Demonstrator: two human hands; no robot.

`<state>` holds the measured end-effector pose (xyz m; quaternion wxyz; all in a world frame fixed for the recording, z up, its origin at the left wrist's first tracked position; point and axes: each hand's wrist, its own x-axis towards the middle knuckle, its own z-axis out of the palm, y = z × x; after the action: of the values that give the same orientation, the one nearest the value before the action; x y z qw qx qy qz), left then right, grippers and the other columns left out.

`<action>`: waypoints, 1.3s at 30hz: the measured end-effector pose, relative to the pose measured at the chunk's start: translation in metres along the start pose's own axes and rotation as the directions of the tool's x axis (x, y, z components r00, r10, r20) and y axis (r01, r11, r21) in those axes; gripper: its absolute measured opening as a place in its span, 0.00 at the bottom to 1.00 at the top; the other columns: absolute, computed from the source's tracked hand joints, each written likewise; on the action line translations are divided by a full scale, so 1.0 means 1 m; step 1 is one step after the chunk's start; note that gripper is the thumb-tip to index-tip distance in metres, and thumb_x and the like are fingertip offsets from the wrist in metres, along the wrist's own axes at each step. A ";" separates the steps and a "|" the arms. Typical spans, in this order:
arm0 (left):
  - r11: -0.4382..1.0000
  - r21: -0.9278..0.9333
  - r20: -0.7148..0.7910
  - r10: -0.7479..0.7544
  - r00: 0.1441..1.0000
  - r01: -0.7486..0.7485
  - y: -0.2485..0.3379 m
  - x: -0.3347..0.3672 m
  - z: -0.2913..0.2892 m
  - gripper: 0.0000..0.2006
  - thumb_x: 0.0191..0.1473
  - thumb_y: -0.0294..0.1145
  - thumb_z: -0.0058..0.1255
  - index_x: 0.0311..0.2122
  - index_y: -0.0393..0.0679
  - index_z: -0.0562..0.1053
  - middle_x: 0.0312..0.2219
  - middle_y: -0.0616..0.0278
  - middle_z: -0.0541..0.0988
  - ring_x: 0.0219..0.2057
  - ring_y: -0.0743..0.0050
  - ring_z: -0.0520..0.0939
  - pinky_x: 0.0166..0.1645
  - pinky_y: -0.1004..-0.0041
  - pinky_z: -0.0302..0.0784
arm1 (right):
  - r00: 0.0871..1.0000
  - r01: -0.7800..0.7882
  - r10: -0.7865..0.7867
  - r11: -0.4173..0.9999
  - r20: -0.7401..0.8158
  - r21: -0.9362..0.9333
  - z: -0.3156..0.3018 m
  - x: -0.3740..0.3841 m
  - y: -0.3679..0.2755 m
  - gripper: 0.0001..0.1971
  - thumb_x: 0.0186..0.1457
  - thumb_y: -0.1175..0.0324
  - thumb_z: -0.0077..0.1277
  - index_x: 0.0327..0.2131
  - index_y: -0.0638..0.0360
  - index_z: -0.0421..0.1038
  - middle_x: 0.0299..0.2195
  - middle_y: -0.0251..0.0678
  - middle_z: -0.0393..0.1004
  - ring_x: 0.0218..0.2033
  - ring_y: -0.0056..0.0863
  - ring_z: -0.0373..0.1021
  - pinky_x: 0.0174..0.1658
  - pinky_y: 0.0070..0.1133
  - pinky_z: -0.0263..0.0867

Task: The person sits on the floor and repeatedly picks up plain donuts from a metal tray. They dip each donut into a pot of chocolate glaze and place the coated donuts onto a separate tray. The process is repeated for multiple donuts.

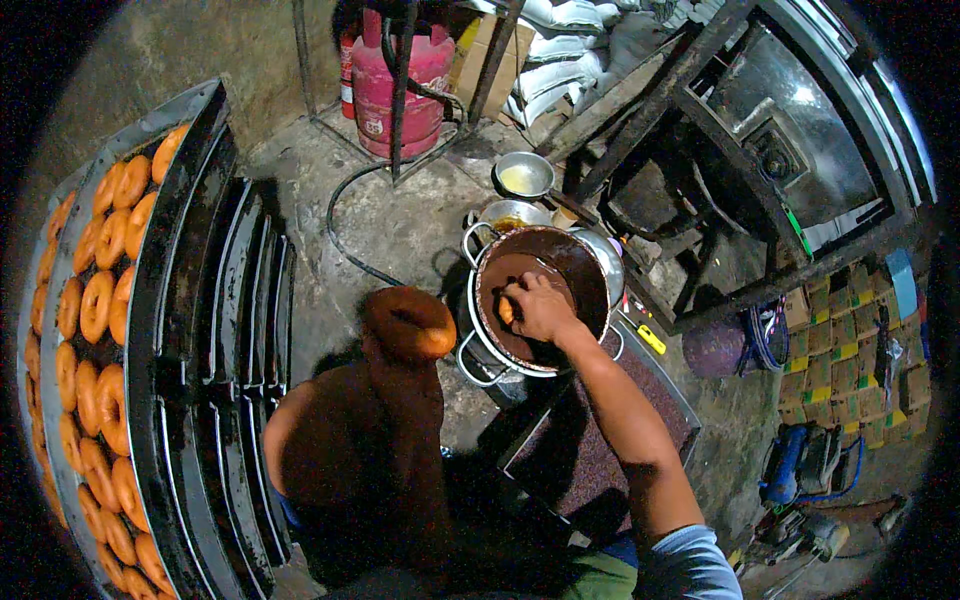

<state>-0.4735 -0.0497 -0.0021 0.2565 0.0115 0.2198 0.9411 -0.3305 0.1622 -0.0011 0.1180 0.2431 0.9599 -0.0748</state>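
Note:
My right hand [545, 308] reaches down into a pot [592, 262] of dark brown, chocolate-like liquid. Its fingers are closed on a doughnut [506, 310], of which only a small golden part shows; the rest is hidden by the hand and the liquid. Left of the pot, my left hand [393, 352] is raised in deep shadow, holding another ring doughnut [433, 338] whose right side catches the light. The fingers of that hand are hard to make out. Beneath my right forearm lies a flat tray [585, 450] covered with dark brown granules.
Golden doughnuts [97, 305] fill a stack of dark metal trays [190, 290] at the left. Behind the pot stand a small pan [525, 176] and a pink gas cylinder [403, 95] with a black hose. A glass-fronted metal frame [690, 110], a purple bucket [715, 348] and a yellow-handled tool [651, 339] are at the right.

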 end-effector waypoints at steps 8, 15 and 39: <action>0.933 0.338 -0.004 0.135 0.991 -0.126 -0.014 -0.032 0.016 0.30 0.53 0.51 0.50 0.53 0.38 0.63 0.46 0.49 0.71 0.45 0.55 0.74 0.47 0.58 0.73 | 0.942 -0.039 -0.333 0.016 0.042 0.999 -0.035 -0.049 0.012 0.28 0.44 0.70 0.42 0.53 0.65 0.66 0.55 0.41 0.65 0.55 0.32 0.62 0.63 0.26 0.50; 0.830 0.514 0.109 0.188 0.976 -0.217 -0.013 -0.084 0.049 0.33 0.53 0.54 0.51 0.54 0.36 0.62 0.48 0.46 0.69 0.47 0.52 0.73 0.48 0.56 0.72 | 0.965 -0.016 0.211 0.638 -0.155 0.769 -0.025 -0.061 0.038 0.25 0.49 0.57 0.51 0.50 0.57 0.71 0.51 0.46 0.70 0.52 0.39 0.67 0.55 0.27 0.61; 0.818 0.048 0.148 -0.574 0.805 0.574 -0.040 -0.109 0.090 0.24 0.61 0.50 0.40 0.55 0.42 0.64 0.51 0.58 0.71 0.52 0.64 0.73 0.56 0.61 0.69 | 0.910 0.320 0.068 0.515 -0.410 0.795 -0.129 -0.228 -0.001 0.24 0.48 0.66 0.45 0.51 0.61 0.67 0.52 0.36 0.68 0.53 0.29 0.64 0.57 0.25 0.57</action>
<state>-0.3480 -0.0350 0.0721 0.5451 0.0180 0.1928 0.8157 -0.1610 0.0849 0.1824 -0.2150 0.2070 0.8185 -0.4909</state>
